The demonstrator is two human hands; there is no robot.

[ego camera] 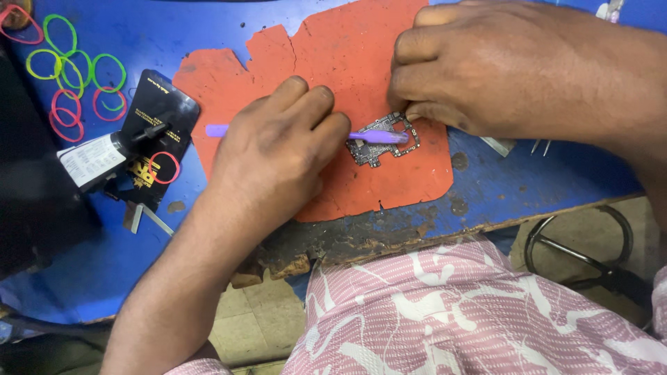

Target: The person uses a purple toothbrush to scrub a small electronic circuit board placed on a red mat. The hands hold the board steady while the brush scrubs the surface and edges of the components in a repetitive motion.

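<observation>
A small dark circuit board (pixel 379 147) lies on a torn orange mat (pixel 347 55) on a blue table. My left hand (pixel 278 153) is shut on a thin purple tool (pixel 379 136); its tip rests on the board and its tail sticks out left of my fist. My right hand (pixel 514 66) comes in from the upper right, fingers curled, and its fingertips press the board's right edge. What lies under the right palm is hidden.
Several coloured rubber bands (pixel 69 76) lie at the far left. A black flat pack (pixel 158 132) with a small bottle lies left of the mat. Metal tweezers (pixel 540 146) lie by my right hand. The table's worn front edge (pixel 347 243) runs close to my lap.
</observation>
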